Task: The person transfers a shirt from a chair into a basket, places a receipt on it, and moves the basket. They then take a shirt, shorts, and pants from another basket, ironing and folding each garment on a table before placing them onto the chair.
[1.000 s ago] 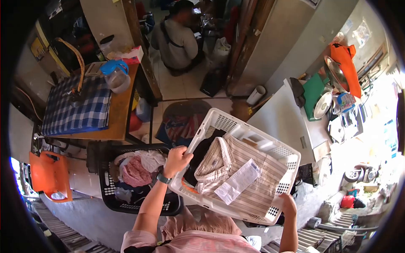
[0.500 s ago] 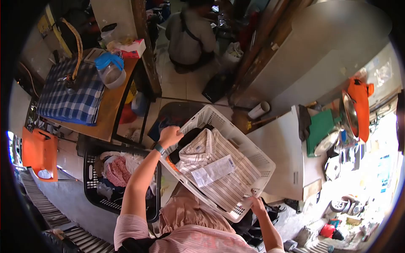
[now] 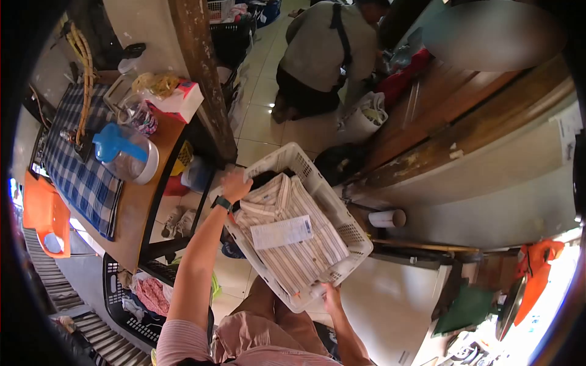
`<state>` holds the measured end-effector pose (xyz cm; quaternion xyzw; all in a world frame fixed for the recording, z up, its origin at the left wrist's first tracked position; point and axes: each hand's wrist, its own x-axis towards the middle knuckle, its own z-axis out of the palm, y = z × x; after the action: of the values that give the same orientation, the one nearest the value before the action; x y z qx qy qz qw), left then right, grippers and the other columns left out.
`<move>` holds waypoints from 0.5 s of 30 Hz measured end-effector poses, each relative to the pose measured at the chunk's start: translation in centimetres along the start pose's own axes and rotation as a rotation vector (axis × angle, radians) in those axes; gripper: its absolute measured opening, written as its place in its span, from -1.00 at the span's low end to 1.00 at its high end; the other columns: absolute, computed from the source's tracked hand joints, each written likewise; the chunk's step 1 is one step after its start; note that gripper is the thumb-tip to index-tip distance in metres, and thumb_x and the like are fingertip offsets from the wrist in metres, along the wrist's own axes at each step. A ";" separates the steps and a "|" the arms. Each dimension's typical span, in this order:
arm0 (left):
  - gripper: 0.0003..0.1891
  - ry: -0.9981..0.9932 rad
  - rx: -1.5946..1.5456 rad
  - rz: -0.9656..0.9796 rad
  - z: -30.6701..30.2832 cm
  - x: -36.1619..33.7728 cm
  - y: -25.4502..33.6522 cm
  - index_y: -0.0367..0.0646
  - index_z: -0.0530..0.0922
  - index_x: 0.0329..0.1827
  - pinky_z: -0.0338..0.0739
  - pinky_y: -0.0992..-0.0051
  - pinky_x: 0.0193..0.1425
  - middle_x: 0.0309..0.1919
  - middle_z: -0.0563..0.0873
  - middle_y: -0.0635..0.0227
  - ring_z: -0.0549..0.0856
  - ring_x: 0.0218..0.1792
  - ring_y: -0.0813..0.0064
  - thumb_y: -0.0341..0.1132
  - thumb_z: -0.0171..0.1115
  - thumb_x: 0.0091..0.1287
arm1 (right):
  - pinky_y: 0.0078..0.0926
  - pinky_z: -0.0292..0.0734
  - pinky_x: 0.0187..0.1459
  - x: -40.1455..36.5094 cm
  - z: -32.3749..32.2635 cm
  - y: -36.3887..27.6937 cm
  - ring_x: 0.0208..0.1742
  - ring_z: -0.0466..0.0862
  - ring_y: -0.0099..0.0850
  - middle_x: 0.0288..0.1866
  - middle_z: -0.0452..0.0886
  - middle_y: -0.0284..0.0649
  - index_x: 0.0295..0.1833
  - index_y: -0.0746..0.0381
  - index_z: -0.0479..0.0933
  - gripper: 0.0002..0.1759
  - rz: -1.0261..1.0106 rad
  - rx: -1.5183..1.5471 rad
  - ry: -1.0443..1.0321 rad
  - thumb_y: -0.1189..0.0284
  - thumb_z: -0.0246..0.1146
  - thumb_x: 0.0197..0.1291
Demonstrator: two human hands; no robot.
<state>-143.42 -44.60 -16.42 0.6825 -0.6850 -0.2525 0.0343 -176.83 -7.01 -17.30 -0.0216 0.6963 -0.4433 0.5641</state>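
A white plastic laundry basket (image 3: 294,154) is carried in front of my body, tilted in the view. My left hand (image 3: 235,185), with a dark watch on the wrist, grips its far left rim. At the near right corner my right hand (image 3: 331,297) is closed on the rim, its fingers partly hidden by the basket. Inside lies a folded striped shirt (image 3: 317,247) in beige and white. A printed paper slip (image 3: 282,232) rests on top of the shirt. Dark cloth (image 3: 267,177) shows beneath the collar.
A doorway with wooden frames opens ahead, where a person (image 3: 323,58) crouches on the tiled floor. On the left a table holds a blue-lidded jar (image 3: 131,155) and a checked cloth (image 3: 79,161). Below it stands a black laundry basket (image 3: 113,287). A white cabinet (image 3: 390,299) is at right.
My view has moved forward toward the doorway, and the crouching person appears larger. Both hands keep hold of the white basket, which travels along with me. The black basket has slid back in view.
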 end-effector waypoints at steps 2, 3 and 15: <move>-0.35 0.114 -0.080 -0.006 -0.4 3.4 -0.2 -0.18 0.45 0.26 0.12 -0.22 0.31 0.21 0.52 0.07 0.41 0.29 0.06 0.10 0.10 0.23 | -0.60 0.42 -0.51 2.2 3.3 -2.4 -0.43 0.56 -0.57 -0.32 0.59 -0.34 -0.09 0.24 0.54 -0.73 -0.004 0.046 0.033 0.47 0.30 0.05; -0.35 0.096 -0.072 -0.017 -0.2 4.0 -0.2 -0.18 0.45 0.26 0.12 -0.22 0.31 0.21 0.52 0.07 0.41 0.29 0.06 0.10 0.10 0.23 | -0.56 0.45 -0.49 2.8 4.7 -3.4 -0.41 0.58 -0.53 -0.32 0.60 -0.31 -0.10 0.26 0.53 -0.73 -0.005 0.075 0.005 0.47 0.30 0.05; -0.46 0.671 -0.102 0.111 3.7 4.2 -0.8 -0.07 0.33 0.38 -0.17 -0.10 0.49 0.32 0.40 0.18 0.25 0.43 0.18 -0.12 0.13 0.37 | -0.36 0.48 -0.54 23.4 21.5 -0.5 -0.56 0.52 -0.39 -0.51 0.47 -0.33 -0.20 0.18 0.47 -0.82 0.029 0.144 -0.083 0.33 0.21 0.16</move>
<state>-144.47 -47.47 -21.24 0.6867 -0.6581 -0.0457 0.3053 -168.28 -32.44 -34.23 0.0109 0.6389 -0.4827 0.5989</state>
